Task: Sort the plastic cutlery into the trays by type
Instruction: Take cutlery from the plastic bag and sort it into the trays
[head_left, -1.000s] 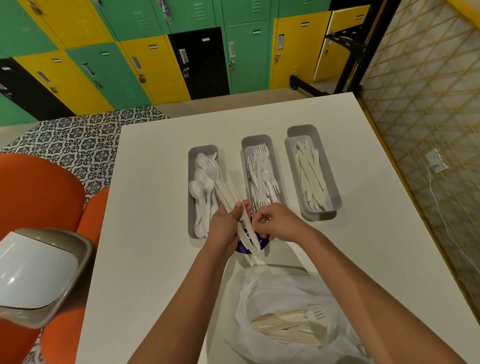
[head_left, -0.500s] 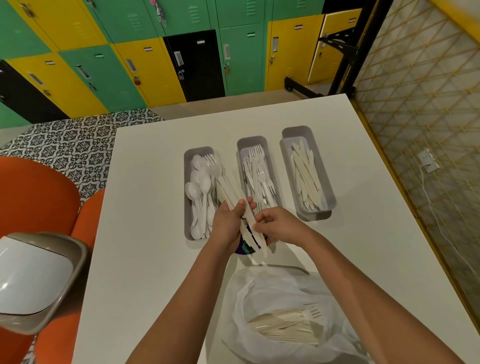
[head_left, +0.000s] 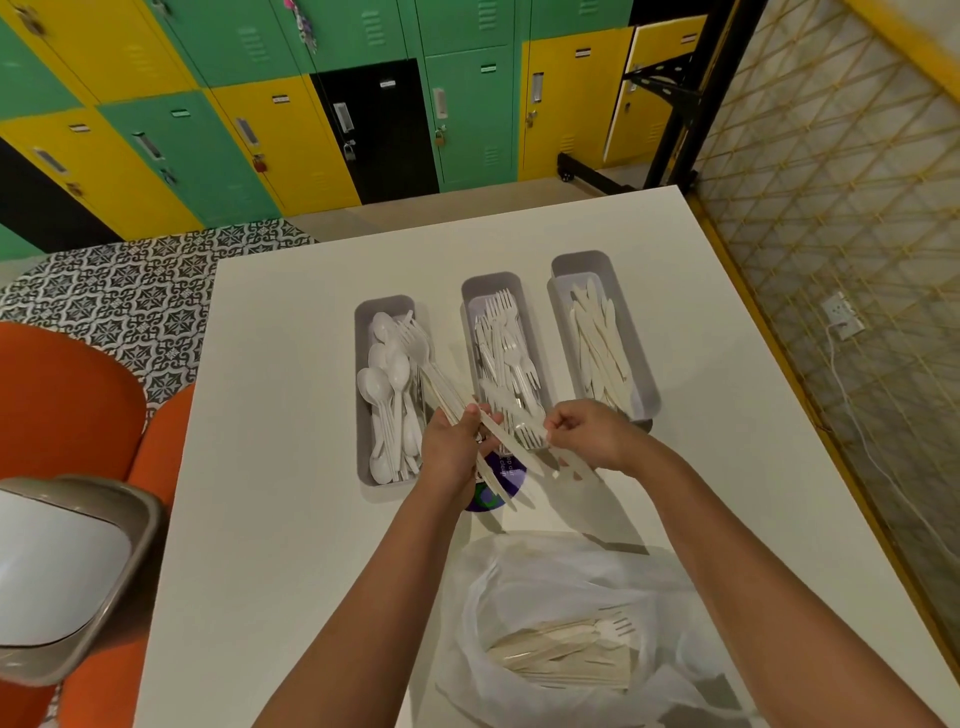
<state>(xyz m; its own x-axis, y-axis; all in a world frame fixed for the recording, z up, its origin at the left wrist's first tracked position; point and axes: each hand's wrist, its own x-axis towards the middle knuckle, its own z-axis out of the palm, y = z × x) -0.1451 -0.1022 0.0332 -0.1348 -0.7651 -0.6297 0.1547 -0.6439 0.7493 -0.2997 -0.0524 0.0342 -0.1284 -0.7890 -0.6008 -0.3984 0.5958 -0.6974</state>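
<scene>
Head | L hand (head_left: 451, 453) grips cutlery bunch (head_left: 441, 387) | R hand (head_left: 587, 434) pinches fork (head_left: 530, 434)

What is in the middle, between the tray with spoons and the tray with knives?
The fork tray stands between the spoon tray and knife tray, in the head view.

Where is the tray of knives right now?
In the head view the tray of knives sits on the white table, rightmost of three trays, beside the fork tray and just beyond the right hand.
</scene>
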